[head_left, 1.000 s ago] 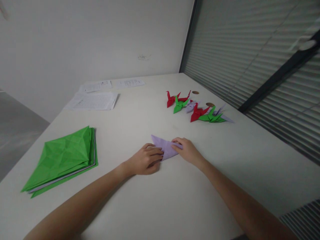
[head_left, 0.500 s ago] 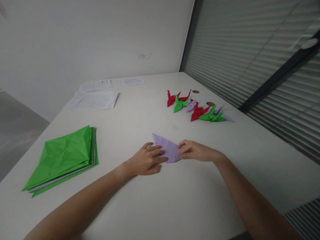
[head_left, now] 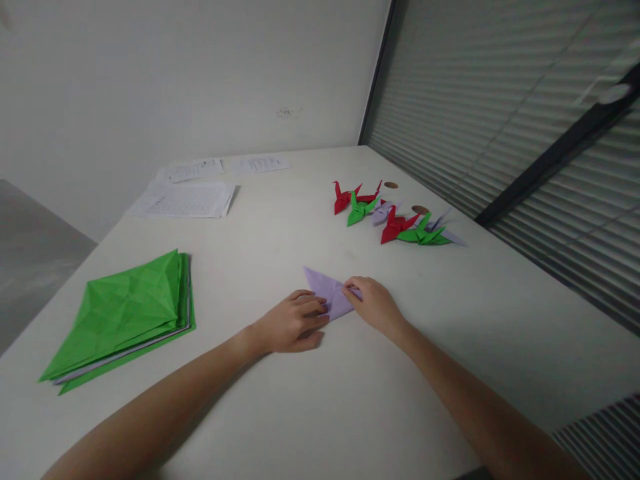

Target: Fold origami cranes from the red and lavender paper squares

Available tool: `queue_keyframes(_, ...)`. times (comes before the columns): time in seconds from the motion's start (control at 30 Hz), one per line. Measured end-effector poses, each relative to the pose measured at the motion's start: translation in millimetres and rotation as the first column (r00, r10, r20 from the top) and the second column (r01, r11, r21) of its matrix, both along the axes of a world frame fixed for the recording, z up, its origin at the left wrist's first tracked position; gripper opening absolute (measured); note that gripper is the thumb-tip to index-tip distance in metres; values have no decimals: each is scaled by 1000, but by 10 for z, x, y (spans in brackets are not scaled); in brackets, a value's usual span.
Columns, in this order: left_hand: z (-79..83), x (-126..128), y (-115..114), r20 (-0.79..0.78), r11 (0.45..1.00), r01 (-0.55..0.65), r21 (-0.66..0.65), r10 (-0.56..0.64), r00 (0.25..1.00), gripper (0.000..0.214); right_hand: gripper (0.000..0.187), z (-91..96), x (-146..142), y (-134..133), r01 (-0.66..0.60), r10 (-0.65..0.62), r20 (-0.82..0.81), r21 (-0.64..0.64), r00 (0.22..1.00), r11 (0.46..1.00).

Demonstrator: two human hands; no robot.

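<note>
A sheet of lilac origami paper [head_left: 325, 285], folded to a pointed shape, lies on the white table between my hands. My left hand [head_left: 297, 323] rests on its left side, fingers stretched out and a little apart, the fingertips pressing the paper down. At the right corner, my right hand [head_left: 371, 300] has its fingers closed on the paper's folded edge. Part of the paper is covered by the fingers of both hands.
On the left sits a stack of creased green and lilac paper [head_left: 130, 300]. Several folded paper cranes, such as a red one [head_left: 395, 225] and a green one [head_left: 424, 232], stand at the right. Printed sheets [head_left: 190, 200] lie farther back. Window blinds [head_left: 500, 100] border the right side.
My right hand has moved slightly left and over the paper, turning its right corner inward. The lower edge now looks straight. My left hand stays nearly in place.
</note>
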State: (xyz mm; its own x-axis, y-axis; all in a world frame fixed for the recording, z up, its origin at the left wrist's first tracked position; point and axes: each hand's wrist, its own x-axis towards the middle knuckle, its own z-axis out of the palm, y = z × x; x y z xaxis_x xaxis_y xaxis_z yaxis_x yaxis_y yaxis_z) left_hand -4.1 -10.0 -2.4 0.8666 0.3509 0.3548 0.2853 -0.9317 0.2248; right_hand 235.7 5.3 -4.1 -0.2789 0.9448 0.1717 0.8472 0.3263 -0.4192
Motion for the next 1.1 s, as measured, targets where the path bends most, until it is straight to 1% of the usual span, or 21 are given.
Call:
queue_keyframes(0.13, 23, 4, 2, 4, 1000, 10, -25, -10, 1000, 29, 13, -8, -29, -6, 59, -60, 24, 11, 998, 998)
queue_keyframes(0.3, 8, 1, 6, 44, 1000, 12, -24, -11, 999, 24, 14, 4, -63, -9, 132, -132, 41, -1, 990, 991)
queue_keyframes(0.5, 28, 4, 0, 86, 994, 3, -106, 6, 996, 21, 13, -17, -68, 6, 145, -145, 23, 1, 989, 989)
queue_keyframes(0.57, 40, 5, 6, 103, 984, -29, -176, 48, 994, 30, 12, -25, -68, 7, 145, -145, 22, 6, 989, 989)
queue_keyframes(0.63, 45, 4, 20, 113, 965, -58, -257, 90, 990, 45, 12, -28, -71, 5, 147, -147, 35, 10, 988, 989)
queue_keyframes(0.7, 40, 0, 38, 104, 953, -56, -299, 91, 990, 55, 11, -31, -73, 4, 153, -153, 48, 16, 987, 988)
queue_keyframes(0.73, 33, -3, 47, 96, 953, -44, -300, 76, 992, 55, 10, -34, -74, 6, 155, -156, 51, 20, 986, 988)
queue_keyframes(0.83, 7, -8, 63, 87, 961, -19, -274, 44, 995, 46, 9, -48, -73, 16, 157, -159, 42, 30, 986, 987)
queue_keyframes(1.1, -24, -4, 62, 130, 971, -10, -241, 43, 991, 38, 9, -77, -69, 31, 154, -154, 17, 49, 988, 987)
